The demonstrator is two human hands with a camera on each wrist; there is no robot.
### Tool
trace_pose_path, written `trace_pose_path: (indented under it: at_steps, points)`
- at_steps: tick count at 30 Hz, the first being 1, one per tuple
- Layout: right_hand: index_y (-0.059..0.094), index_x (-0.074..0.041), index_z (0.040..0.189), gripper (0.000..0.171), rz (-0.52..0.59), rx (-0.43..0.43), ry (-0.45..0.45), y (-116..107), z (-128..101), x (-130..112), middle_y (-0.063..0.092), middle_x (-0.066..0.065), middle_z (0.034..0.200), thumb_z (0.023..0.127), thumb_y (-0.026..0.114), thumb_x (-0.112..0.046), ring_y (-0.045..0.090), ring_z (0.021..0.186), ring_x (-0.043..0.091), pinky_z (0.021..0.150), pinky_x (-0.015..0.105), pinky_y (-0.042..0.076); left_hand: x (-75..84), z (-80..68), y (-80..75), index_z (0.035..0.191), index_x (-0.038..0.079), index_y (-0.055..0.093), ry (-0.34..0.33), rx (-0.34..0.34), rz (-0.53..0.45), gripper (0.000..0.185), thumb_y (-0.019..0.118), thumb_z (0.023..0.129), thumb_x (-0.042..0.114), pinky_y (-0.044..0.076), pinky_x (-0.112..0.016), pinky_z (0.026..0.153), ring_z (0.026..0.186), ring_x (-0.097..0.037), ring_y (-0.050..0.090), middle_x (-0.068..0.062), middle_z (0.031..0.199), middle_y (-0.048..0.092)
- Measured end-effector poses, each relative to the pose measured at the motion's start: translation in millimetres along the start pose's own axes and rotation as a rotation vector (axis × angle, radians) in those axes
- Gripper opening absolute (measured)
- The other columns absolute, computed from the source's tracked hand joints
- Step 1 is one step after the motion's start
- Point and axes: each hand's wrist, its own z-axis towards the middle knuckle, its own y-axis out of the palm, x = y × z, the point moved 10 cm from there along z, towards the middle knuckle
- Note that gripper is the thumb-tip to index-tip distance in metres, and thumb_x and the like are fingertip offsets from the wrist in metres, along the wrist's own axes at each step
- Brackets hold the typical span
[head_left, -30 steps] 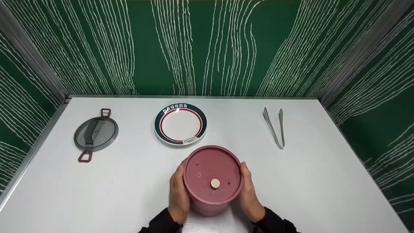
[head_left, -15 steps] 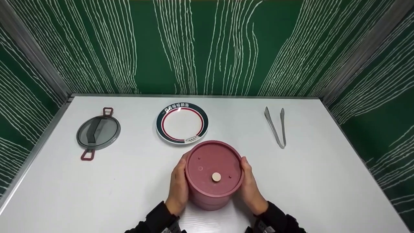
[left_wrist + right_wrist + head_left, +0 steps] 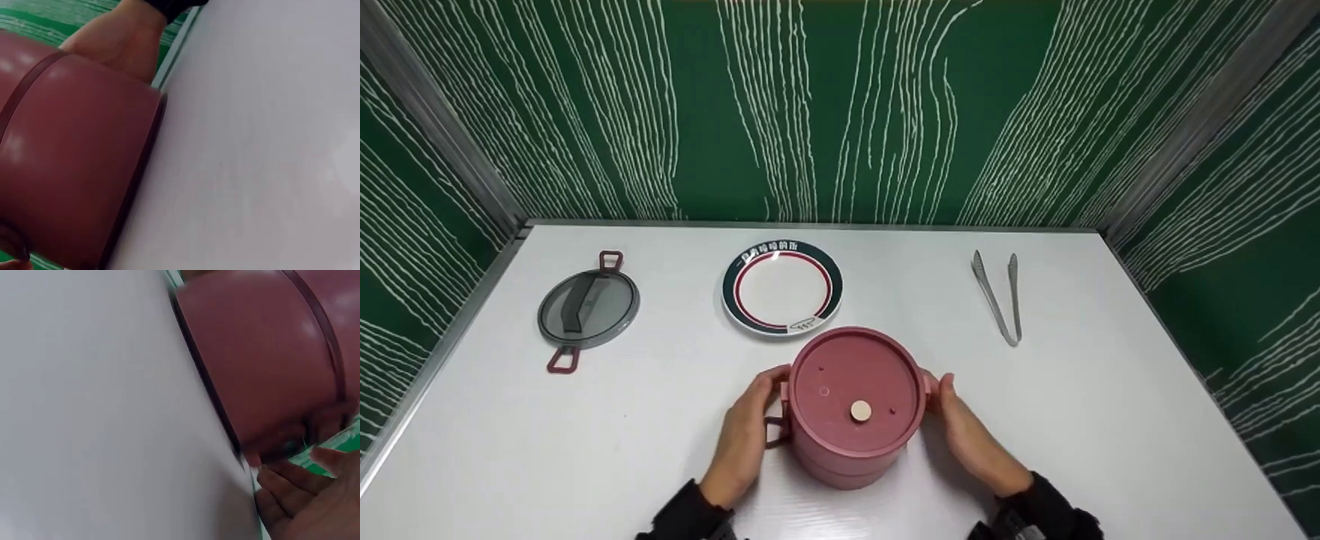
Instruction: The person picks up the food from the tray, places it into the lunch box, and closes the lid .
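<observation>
The lidded red pot [image 3: 855, 409] stands on the table [image 3: 1110, 420] between both relaxed hands, left hand [image 3: 742, 439] and right hand [image 3: 975, 442], fingertips at its side handles; clasping these is judged next.

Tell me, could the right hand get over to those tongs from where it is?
Probably yes. The right hand holds nothing beside the pot, and only bare table lies between it and the tongs.

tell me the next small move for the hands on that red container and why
Probably flip both side clasps outward. The left hand touches the clasp on the red container; the right hand has fingertips at the opposite one. The lid is still seated, with plate and tongs beyond.
</observation>
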Motion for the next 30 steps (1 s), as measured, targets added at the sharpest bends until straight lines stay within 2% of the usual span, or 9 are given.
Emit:
trace_pose_path:
  at_steps: [2,4,6,8,11,14,21,26,30]
  points:
    - [0.057,-0.007,0.154,0.051,-0.083,-0.009,-0.089,-9,1,-2,0.063,0.011,0.154,0.12,0.028,-0.031,0.054,0.146,0.01,0.12,0.019,0.04,-0.8,0.1,-12.5,0.143,0.008,0.066,0.005,0.004,0.114,0.041,0.041,0.115,0.023,0.04,-0.054,0.127,0.147,-0.033,0.057,-0.011,0.147,0.068]
    - [0.067,-0.011,0.144,0.035,-0.198,-0.01,-0.175,-16,0,-5,0.072,0.006,0.141,0.114,0.053,-0.02,0.063,0.134,0.006,0.114,0.019,0.048,0.4,-0.9,-22.8,0.137,0.007,0.07,0.026,-0.007,0.261,0.035,0.059,0.105,0.016,0.043,-0.055,0.125,0.142,-0.034,0.061,-0.013,0.142,0.07]
    - [0.071,-0.014,0.139,0.033,-0.31,-0.026,-0.238,-19,-2,-8,0.073,0.002,0.137,0.106,0.069,-0.019,0.065,0.131,0.01,0.113,0.027,0.053,2.0,-2.4,-29.0,0.131,0.006,0.072,0.051,-0.039,0.397,0.038,0.074,0.095,0.015,0.044,-0.057,0.123,0.141,-0.036,0.06,-0.014,0.142,0.07]
    - [0.073,-0.016,0.136,0.038,-0.401,-0.049,-0.26,-19,-3,-9,0.07,0.0,0.137,0.099,0.079,-0.024,0.066,0.13,0.018,0.112,0.038,0.056,3.6,-4.2,-32.2,0.127,0.005,0.074,0.083,-0.075,0.506,0.043,0.084,0.087,0.018,0.042,-0.06,0.124,0.143,-0.04,0.057,-0.018,0.145,0.067]
    - [0.075,-0.015,0.133,0.047,-0.517,-0.063,-0.25,-20,-4,-8,0.066,0.001,0.141,0.091,0.087,-0.032,0.063,0.133,0.026,0.113,0.05,0.053,6.3,-6.4,-33.1,0.118,0.004,0.077,0.125,-0.118,0.594,0.043,0.092,0.081,0.02,0.04,-0.063,0.124,0.146,-0.046,0.053,-0.023,0.149,0.063]
    - [0.076,-0.013,0.132,0.049,-0.562,-0.074,-0.255,-20,-5,-8,0.066,0.004,0.142,0.089,0.089,-0.033,0.062,0.134,0.028,0.112,0.054,0.053,8.1,-7.8,-31.9,0.11,0.007,0.079,0.155,-0.15,0.642,0.038,0.095,0.077,0.019,0.042,-0.062,0.122,0.146,-0.047,0.053,-0.023,0.149,0.062]
    - [0.078,-0.014,0.129,0.04,-0.561,-0.074,-0.299,-18,-4,-11,0.069,0.003,0.137,0.094,0.085,-0.032,0.064,0.129,0.025,0.106,0.047,0.057,12.0,-10.1,-30.4,0.105,0.012,0.079,0.196,-0.175,0.693,0.032,0.094,0.076,0.013,0.044,-0.058,0.122,0.147,-0.042,0.053,-0.02,0.15,0.062]
    - [0.078,-0.015,0.127,0.035,-0.538,-0.086,-0.327,-16,-4,-15,0.071,-0.001,0.132,0.095,0.084,-0.027,0.065,0.122,0.017,0.103,0.039,0.058,11.9,-8.5,-28.8,0.099,0.014,0.076,0.19,-0.184,0.631,0.025,0.092,0.08,0.012,0.042,-0.061,0.123,0.147,-0.043,0.053,-0.02,0.149,0.063]
    - [0.075,-0.02,0.131,0.036,-0.47,-0.123,-0.279,-15,-6,-15,0.073,-0.008,0.132,0.097,0.082,-0.029,0.066,0.126,0.012,0.11,0.032,0.056,12.7,-7.6,-26.0,0.1,0.016,0.075,0.147,-0.182,0.55,0.025,0.089,0.081,0.011,0.042,-0.064,0.122,0.144,-0.045,0.057,-0.02,0.142,0.069]
